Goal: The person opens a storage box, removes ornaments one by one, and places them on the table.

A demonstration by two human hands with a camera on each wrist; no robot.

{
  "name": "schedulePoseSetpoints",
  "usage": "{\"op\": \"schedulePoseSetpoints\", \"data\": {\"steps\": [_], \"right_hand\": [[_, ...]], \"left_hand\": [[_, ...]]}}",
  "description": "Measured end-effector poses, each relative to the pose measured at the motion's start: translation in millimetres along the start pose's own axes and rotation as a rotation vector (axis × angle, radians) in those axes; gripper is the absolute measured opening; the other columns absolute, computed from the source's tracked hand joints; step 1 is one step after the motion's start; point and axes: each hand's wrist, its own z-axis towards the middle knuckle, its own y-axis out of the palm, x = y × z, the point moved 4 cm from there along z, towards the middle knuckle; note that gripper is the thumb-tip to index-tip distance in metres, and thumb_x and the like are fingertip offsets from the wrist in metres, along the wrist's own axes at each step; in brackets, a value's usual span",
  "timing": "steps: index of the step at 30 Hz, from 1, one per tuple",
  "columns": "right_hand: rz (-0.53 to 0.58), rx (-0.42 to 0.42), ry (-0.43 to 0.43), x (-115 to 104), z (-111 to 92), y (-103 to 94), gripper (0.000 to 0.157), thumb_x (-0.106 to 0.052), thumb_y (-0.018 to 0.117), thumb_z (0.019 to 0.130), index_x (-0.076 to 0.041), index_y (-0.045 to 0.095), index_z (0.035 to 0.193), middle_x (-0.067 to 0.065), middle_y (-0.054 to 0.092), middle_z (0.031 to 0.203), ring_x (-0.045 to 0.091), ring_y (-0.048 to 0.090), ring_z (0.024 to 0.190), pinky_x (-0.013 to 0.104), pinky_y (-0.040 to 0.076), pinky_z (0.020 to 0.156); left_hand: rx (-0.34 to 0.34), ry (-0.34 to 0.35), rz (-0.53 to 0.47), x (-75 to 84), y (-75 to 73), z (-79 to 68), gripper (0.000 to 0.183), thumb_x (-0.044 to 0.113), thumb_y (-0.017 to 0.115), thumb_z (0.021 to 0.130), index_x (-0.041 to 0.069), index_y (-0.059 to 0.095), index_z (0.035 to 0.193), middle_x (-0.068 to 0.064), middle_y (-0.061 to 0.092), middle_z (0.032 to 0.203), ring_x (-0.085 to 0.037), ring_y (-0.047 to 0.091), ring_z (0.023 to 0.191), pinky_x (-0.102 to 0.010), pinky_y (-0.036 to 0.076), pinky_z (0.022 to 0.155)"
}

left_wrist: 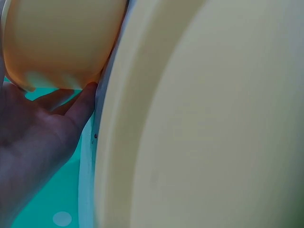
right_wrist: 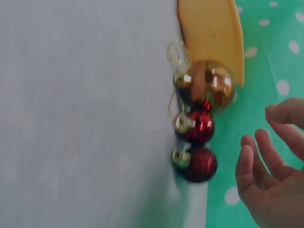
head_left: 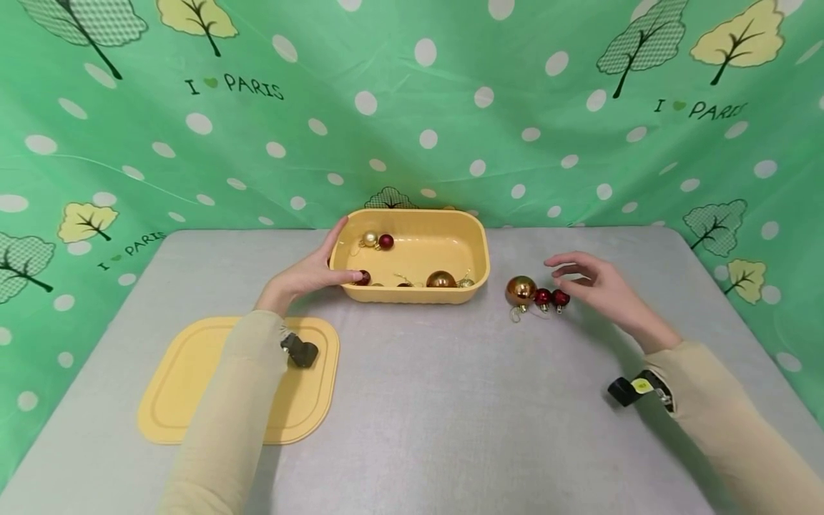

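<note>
Copper-gold and glossy, the large ball (head_left: 520, 292) lies on the grey table (head_left: 438, 400) just right of the yellow box (head_left: 418, 295), with the middle red ball (head_left: 543, 297) and the outer red ball (head_left: 561, 298) in a row to its right. Smooth and round, they would probably roll if nudged, so a light pinch on both flanks seems best, starting with the outer one from its free right side and lifting straight up, lest thread loops catch a neighbour. The copper ball mirrors its surroundings, the middle one gleams, and the outer one looks duller, though blurred in the right wrist view; their gold caps face the near side. The right hand (head_left: 595, 286) hovers just right of them, fingers loosely bent, gripping nothing. The left hand (head_left: 309, 275) grasps the box by its left end, thumb over the near rim, which should help keep it steady. Inside lie a pale gold ball (head_left: 370, 238) and a dark red ball (head_left: 385, 242) on the far left, and a second copper ball (head_left: 440, 279) along the near wall. Nearer and left, partly under the left sleeve (head_left: 238, 408), lies a yellow lid (head_left: 193, 365); green cloth (head_left: 386, 71) hangs beyond the table.
</note>
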Motion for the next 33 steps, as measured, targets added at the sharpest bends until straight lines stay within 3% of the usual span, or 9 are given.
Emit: {"op": "schedulePoseSetpoints", "data": {"steps": [4, 12, 23, 33], "right_hand": [[0.026, -0.021, -0.049, -14, 9, 11.6, 0.03, 0.0, 0.058, 0.093, 0.005, 0.059, 0.123, 0.019, 0.057, 0.123, 0.021, 0.058, 0.105, 0.016, 0.048, 0.082], [0.056, -0.071, -0.132, -37, 26, 32.4, 0.028, 0.003, 0.058, 0.091, 0.008, 0.06, 0.119, 0.019, 0.059, 0.12, 0.032, 0.057, 0.105, 0.019, 0.049, 0.082], [0.096, -0.093, -0.118, -48, 36, 53.6, 0.027, 0.002, 0.059, 0.091, 0.004, 0.063, 0.117, 0.019, 0.06, 0.117, 0.04, 0.058, 0.101, 0.021, 0.05, 0.077], [0.142, -0.134, -0.196, -69, 53, 80.7, 0.025, 0.005, 0.06, 0.089, 0.003, 0.064, 0.114, 0.023, 0.061, 0.112, 0.039, 0.057, 0.103, 0.032, 0.048, 0.083]], "left_hand": [[-0.001, -0.003, -0.011, -1.2, -0.5, 0.2, 0.112, 0.017, 0.075, 0.084, 0.033, -0.012, 0.154, -0.011, -0.014, 0.159, -0.033, -0.007, 0.144, -0.055, -0.001, 0.113], [0.0, -0.005, -0.029, -1.4, -1.0, 0.2, 0.112, 0.016, 0.074, 0.084, 0.033, -0.012, 0.154, -0.013, -0.015, 0.159, -0.035, -0.006, 0.144, -0.055, -0.001, 0.112], [-0.003, 0.0, -0.045, 0.1, -0.2, 0.1, 0.113, 0.015, 0.074, 0.083, 0.031, -0.012, 0.154, -0.014, -0.014, 0.159, -0.034, -0.006, 0.144, -0.053, -0.001, 0.113], [-0.006, -0.01, -0.049, 0.0, 0.0, -1.3, 0.114, 0.016, 0.075, 0.083, 0.033, -0.013, 0.154, -0.012, -0.015, 0.159, -0.034, -0.007, 0.144, -0.054, -0.002, 0.113]]}}
